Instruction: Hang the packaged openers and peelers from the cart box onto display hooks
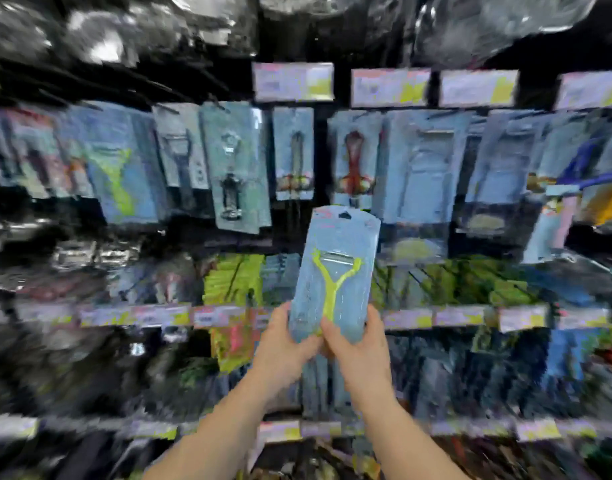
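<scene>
Head view: blurred display wall [436, 161] of hanging blister packs fills the scene. Before it, upright, a blue packaged peeler [335, 275], hang hole topmost, probably for hooking. Left hand [287, 344] and right hand [360, 348] clasp its bottom edge, fingers curled.

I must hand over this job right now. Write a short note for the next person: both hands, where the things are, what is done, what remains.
Left hand: grips the lower left edge of the packaged peeler.
Right hand: grips its lower right edge, fingers across the front.
The peeler pack is upright in front of the display, its hang hole at the top, not yet on any hook.
A similar green peeler pack already hangs in the upper row, on the left.
The cart box is not in view, so how many packs remain cannot be told.
Left to do: probably slide this pack onto a hook, then continue.
</scene>
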`<state>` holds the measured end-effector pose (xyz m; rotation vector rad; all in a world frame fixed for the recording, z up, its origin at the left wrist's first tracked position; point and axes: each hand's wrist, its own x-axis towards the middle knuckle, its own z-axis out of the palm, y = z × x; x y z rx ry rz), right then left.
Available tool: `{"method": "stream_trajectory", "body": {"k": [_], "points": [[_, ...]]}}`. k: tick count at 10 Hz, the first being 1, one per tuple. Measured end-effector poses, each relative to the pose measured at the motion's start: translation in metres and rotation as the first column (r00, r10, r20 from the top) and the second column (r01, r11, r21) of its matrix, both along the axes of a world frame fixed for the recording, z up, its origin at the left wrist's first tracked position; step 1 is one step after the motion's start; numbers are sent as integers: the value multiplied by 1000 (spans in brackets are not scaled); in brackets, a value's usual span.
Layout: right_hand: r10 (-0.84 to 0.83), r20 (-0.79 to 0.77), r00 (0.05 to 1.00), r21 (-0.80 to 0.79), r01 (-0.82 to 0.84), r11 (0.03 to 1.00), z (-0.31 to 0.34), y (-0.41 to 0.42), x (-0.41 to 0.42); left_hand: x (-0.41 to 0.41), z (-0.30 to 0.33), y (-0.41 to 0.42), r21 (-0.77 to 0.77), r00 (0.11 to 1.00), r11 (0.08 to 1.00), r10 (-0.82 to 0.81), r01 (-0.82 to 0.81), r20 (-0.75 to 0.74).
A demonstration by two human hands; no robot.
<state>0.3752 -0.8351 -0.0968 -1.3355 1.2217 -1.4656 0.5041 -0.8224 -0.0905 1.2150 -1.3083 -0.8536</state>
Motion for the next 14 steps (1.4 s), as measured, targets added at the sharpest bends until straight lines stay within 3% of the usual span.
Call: {"method": "stream_trajectory", "body": {"k": [2, 4, 6, 8, 11, 12, 13, 14], "points": [[223, -29, 974, -61, -225, 972, 44, -13, 165, 160, 33, 10, -103, 982, 977, 187, -187, -14], [313, -133, 941, -162, -332, 929, 75, -28, 250, 245, 41, 0, -185, 944, 937, 257, -295, -205], [389, -161, 907, -213, -417, 884, 103, -46, 299, 292, 72, -9, -219, 921, 907, 309, -360, -238], [418, -197, 887, -315, -461, 829, 134, -72, 327, 314, 100, -29, -359, 923, 854, 311, -376, -227], [334, -190, 923, -279, -376, 884, 108, -83, 355, 345, 81, -46, -381, 952, 874, 254, -302, -172], [239, -199, 950, -275, -289, 917, 107, -95, 367, 362, 83, -61, -332, 976, 919, 184, -213, -117], [153, -232, 961, -204, -202, 958, 114, -110, 380, 375, 87, -85, -226, 967, 947, 248, -227, 67], [38, -345, 938, -125, -87, 988, 115, -123, 394, 386, 89, -107, -156, 828, 910, 415, -385, 378]]}}
